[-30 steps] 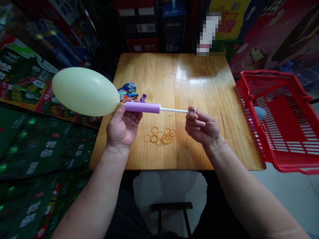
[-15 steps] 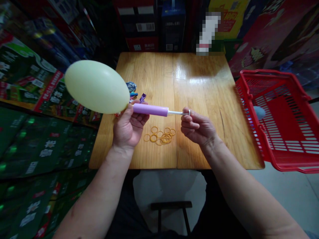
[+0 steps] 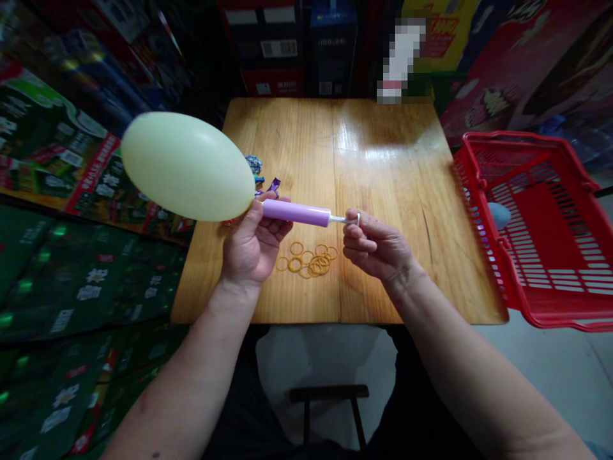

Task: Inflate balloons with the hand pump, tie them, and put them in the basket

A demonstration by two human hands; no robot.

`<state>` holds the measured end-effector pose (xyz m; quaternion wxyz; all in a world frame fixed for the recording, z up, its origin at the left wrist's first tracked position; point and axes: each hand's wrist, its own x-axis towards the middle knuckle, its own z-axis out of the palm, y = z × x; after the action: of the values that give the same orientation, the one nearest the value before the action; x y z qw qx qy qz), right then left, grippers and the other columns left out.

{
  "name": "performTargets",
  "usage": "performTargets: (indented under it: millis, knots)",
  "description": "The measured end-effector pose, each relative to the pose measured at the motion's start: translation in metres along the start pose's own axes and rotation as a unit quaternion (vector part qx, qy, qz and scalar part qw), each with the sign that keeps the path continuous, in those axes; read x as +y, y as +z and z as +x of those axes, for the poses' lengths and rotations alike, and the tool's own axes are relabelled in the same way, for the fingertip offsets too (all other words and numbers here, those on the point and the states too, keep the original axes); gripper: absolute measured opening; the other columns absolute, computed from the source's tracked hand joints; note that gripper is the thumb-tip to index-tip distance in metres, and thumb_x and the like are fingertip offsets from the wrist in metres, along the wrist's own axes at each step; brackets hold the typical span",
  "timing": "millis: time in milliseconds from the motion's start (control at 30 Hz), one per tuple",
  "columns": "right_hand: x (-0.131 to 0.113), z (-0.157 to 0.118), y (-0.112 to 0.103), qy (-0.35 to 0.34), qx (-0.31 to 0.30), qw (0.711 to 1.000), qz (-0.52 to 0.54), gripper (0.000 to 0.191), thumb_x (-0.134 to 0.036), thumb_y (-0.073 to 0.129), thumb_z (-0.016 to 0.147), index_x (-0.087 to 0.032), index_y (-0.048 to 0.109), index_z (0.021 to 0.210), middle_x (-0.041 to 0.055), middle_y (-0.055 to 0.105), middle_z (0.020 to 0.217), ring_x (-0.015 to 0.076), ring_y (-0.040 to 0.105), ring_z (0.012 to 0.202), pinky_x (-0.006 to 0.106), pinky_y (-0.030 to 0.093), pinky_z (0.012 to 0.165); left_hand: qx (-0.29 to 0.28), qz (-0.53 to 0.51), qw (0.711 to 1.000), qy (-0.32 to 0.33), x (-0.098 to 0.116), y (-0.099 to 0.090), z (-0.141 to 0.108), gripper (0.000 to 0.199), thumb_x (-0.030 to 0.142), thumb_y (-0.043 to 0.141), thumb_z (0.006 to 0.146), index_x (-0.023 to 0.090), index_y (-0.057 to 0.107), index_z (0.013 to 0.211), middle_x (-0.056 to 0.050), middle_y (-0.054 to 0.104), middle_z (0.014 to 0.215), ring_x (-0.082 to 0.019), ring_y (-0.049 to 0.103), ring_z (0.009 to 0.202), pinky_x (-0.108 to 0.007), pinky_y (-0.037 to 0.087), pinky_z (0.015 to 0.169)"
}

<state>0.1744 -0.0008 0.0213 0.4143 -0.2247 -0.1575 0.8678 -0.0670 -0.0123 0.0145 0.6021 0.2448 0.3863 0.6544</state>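
A pale yellow-green inflated balloon (image 3: 186,167) sits on the nozzle end of a purple balloon pump (image 3: 297,212). My left hand (image 3: 251,246) pinches the balloon's neck at the nozzle, its fingers under the pump's barrel. The fingers of my right hand (image 3: 376,243) are closed on the white pull handle (image 3: 358,220), with a short length of rod showing. Below the pump, several tan rubber bands (image 3: 316,260) lie loose on the wooden table (image 3: 383,166). Uninflated balloons (image 3: 253,167), blue and purple among them, lie partly hidden behind the left hand and the inflated balloon.
A red plastic basket (image 3: 517,255) stands at the table's right side, with a light blue round thing (image 3: 499,216) inside. Green cartons (image 3: 86,281) are stacked to the left. Boxes (image 3: 275,48) stand behind the table. A dark stool (image 3: 329,393) shows below.
The white rod has slid further into the purple barrel, as my right hand moved slightly left and my left hand slightly right. The balloon moved a little with the pump.
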Motion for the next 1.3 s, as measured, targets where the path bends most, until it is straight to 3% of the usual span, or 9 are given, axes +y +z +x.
performTargets:
  millis: [133, 367, 533, 733, 933, 1067, 1167, 1300]
  knots:
    - [-0.006, -0.002, 0.0, -0.023, 0.03, 0.999, 0.012, 0.006, -0.018, 0.062, 0.096, -0.02, 0.067, 0.094, -0.0066, 0.06, 0.067, 0.004, 0.024, 0.044, 0.016, 0.028, 0.043, 0.027, 0.001, 0.999, 0.037, 0.007, -0.005, 0.003, 0.029, 0.049, 0.073, 0.093, 0.027, 0.076, 0.112, -0.005, 0.079, 0.121, -0.024, 0.07, 0.123, -0.032, 0.06, 0.094]
    - [0.02, 0.008, 0.003, 0.02, 0.01, 0.999, 0.027, 0.005, -0.019, 0.069, 0.092, -0.019, 0.065, 0.094, -0.0068, 0.059, 0.067, 0.0037, 0.022, 0.045, 0.016, 0.029, 0.045, -0.014, -0.003, 1.0, -0.014, -0.012, 0.005, -0.009, 0.027, 0.044, 0.072, 0.094, 0.025, 0.076, 0.113, -0.007, 0.079, 0.118, -0.023, 0.074, 0.112, -0.033, 0.061, 0.09]
    - [0.005, 0.002, 0.004, 0.012, 0.032, 0.999, -0.002, 0.003, -0.02, 0.064, 0.095, -0.019, 0.065, 0.093, -0.007, 0.056, 0.066, 0.0043, 0.02, 0.045, 0.018, 0.026, 0.045, 0.006, 0.003, 1.0, -0.005, -0.001, 0.001, -0.002, 0.027, 0.045, 0.073, 0.093, 0.024, 0.077, 0.11, -0.007, 0.08, 0.112, -0.024, 0.073, 0.115, -0.033, 0.061, 0.092]
    - [-0.003, 0.0, 0.001, -0.038, 0.089, 0.995, -0.025, 0.014, -0.023, 0.057, 0.101, -0.021, 0.066, 0.091, -0.0085, 0.05, 0.063, 0.0063, 0.016, 0.045, 0.019, 0.023, 0.043, 0.015, 0.008, 0.999, 0.038, 0.005, -0.005, -0.001, 0.031, 0.051, 0.073, 0.094, 0.029, 0.074, 0.115, -0.004, 0.078, 0.124, -0.025, 0.069, 0.124, -0.032, 0.06, 0.091]
    - [0.016, 0.007, 0.005, 0.016, 0.054, 0.998, -0.005, 0.007, -0.019, 0.06, 0.1, -0.019, 0.064, 0.093, -0.0075, 0.055, 0.066, 0.0053, 0.019, 0.045, 0.017, 0.029, 0.044, -0.005, 0.024, 1.0, -0.017, -0.011, 0.004, -0.009, 0.032, 0.049, 0.072, 0.093, 0.026, 0.074, 0.115, -0.007, 0.078, 0.123, -0.025, 0.071, 0.119, -0.035, 0.06, 0.091]
    - [0.003, 0.003, 0.003, 0.014, 0.014, 1.0, 0.004, 0.008, -0.017, 0.057, 0.1, -0.018, 0.064, 0.095, -0.0064, 0.059, 0.067, 0.0042, 0.025, 0.044, 0.016, 0.032, 0.045, 0.002, 0.026, 1.0, 0.001, -0.002, 0.002, -0.003, 0.031, 0.048, 0.073, 0.092, 0.025, 0.075, 0.113, -0.007, 0.079, 0.118, -0.025, 0.071, 0.12, -0.034, 0.06, 0.093]
    - [-0.006, -0.002, 0.0, -0.015, 0.023, 1.0, 0.009, 0.01, -0.017, 0.057, 0.101, -0.019, 0.065, 0.095, -0.0072, 0.057, 0.066, 0.004, 0.026, 0.044, 0.016, 0.03, 0.044, 0.023, 0.018, 0.999, 0.03, 0.006, -0.004, 0.002, 0.029, 0.049, 0.073, 0.092, 0.026, 0.075, 0.111, -0.006, 0.079, 0.118, -0.025, 0.069, 0.123, -0.031, 0.06, 0.092]
    - [0.004, 0.0, 0.002, -0.02, 0.042, 0.999, -0.019, 0.003, -0.022, 0.065, 0.097, -0.021, 0.066, 0.095, -0.0074, 0.056, 0.066, 0.0046, 0.024, 0.045, 0.018, 0.028, 0.044, 0.015, 0.011, 0.999, 0.026, 0.002, -0.005, 0.001, 0.031, 0.052, 0.074, 0.092, 0.029, 0.074, 0.114, -0.005, 0.078, 0.123, -0.025, 0.069, 0.123, -0.033, 0.061, 0.091]
